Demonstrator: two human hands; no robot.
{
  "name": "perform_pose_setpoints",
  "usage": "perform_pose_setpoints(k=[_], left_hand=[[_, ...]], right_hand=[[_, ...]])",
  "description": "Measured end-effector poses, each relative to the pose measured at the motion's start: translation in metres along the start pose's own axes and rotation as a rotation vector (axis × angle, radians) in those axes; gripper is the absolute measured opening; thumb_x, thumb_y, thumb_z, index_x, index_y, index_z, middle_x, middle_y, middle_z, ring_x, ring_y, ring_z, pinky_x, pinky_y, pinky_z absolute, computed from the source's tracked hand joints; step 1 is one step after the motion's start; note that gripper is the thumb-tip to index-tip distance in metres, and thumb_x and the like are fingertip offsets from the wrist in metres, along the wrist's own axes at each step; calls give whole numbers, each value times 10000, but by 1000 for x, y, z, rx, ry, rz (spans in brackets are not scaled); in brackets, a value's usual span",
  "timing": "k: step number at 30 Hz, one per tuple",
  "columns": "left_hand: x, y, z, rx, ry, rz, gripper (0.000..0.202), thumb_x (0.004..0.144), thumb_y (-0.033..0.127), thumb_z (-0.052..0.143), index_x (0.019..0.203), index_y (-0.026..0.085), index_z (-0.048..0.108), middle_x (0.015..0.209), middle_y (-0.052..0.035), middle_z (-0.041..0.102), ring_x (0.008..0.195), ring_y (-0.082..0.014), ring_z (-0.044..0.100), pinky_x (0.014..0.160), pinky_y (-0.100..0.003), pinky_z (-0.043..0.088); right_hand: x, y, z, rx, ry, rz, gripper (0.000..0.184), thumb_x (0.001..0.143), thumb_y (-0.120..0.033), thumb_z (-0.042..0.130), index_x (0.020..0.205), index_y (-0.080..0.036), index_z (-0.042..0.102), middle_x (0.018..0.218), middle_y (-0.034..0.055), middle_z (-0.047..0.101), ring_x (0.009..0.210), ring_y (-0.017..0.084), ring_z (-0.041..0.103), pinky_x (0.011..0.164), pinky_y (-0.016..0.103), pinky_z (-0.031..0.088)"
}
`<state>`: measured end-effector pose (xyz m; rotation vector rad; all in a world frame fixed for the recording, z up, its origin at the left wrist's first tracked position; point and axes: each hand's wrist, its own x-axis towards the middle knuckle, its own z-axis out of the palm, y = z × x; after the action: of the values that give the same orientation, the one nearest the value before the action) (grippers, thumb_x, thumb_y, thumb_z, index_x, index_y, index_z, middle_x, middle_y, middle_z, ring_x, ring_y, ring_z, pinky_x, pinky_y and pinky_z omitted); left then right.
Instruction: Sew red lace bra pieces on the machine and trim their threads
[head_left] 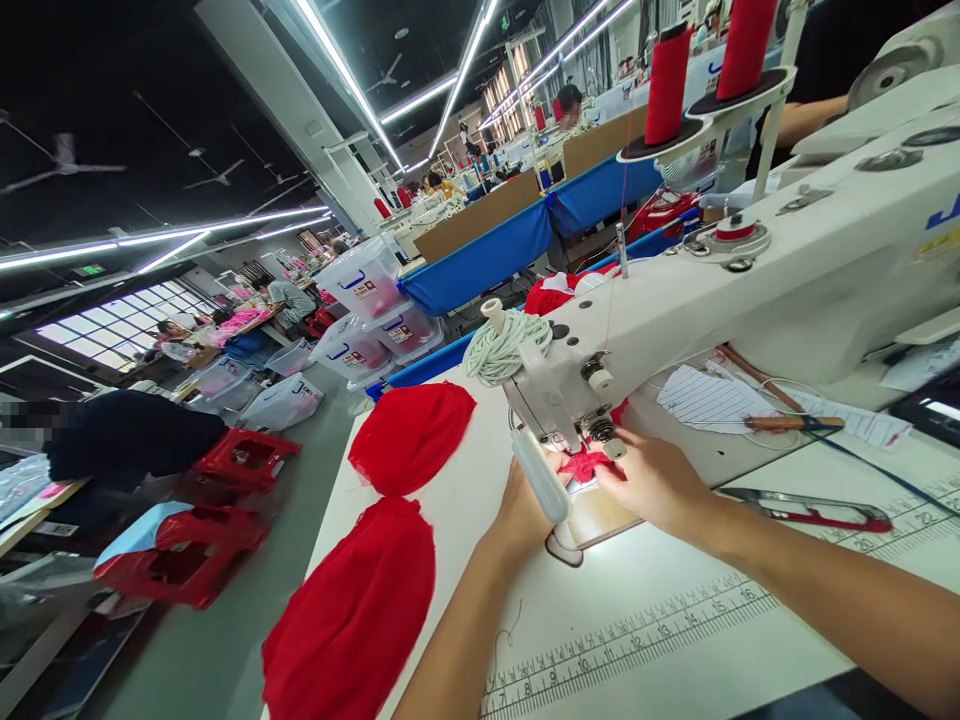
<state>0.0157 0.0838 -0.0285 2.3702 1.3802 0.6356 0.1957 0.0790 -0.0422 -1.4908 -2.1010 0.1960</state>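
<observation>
A small piece of red fabric (583,464) lies under the needle area of a white sewing machine (720,280). My right hand (656,483) pinches its right side, thumb and fingers close together. On the left, my left hand (525,500) reaches to the fabric behind the machine's lamp (541,475), which hides most of its fingers. Two red gathered fabric pieces, one upper (412,435) and one lower (352,620), rest on the table left of my left arm. A coil of pale green cord (506,348) hangs on the machine head.
Thread snips (814,510) lie right of my right hand, near a wooden-handled tool (795,424) and paper scraps (709,398). A printed ruler (645,640) runs along the table front. Red thread cones (666,90) stand behind the machine; red stools (187,555) are on the floor left.
</observation>
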Motion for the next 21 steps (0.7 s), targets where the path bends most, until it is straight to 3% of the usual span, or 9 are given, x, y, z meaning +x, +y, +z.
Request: perform_pose_setpoints(k=[4,7,10,15,21], left_hand=[[0,1,0,-21,-35,-2,215,850,386,565,786,189,621,792,-44,593,806,-208,528,737,-326,412],[0,2,2,-41,2,-63,233,798,415,641,766,185,638,731,-26,566,773,-203,522,702,-313,398],[0,3,5,-50,33,-81,249,841,396,585,736,176,640,676,-20,539,737,-197,514,680,-310,382],[2,0,0,-52,-16,-35,261,898,327,476,774,186,659,696,-28,571,716,-191,515,680,-314,389],[2,-6,-6,10,-46,8,271,908,296,447,829,206,690,843,-83,617,899,-256,517,856,-416,377]], right_hand=[[3,1,-2,18,2,35,143,803,-142,494,798,-210,620,805,11,693,631,155,597,527,253,319],[3,1,-3,24,7,46,139,802,-138,493,810,-209,613,806,14,696,637,159,600,529,251,324],[2,0,-3,28,15,50,130,790,-133,501,795,-209,606,771,10,690,617,158,589,531,253,324],[2,2,2,22,39,52,185,728,-75,487,782,-204,607,766,25,669,615,164,575,536,266,316],[3,7,7,49,54,60,217,684,-54,470,768,-205,602,807,42,656,641,170,572,540,266,318]])
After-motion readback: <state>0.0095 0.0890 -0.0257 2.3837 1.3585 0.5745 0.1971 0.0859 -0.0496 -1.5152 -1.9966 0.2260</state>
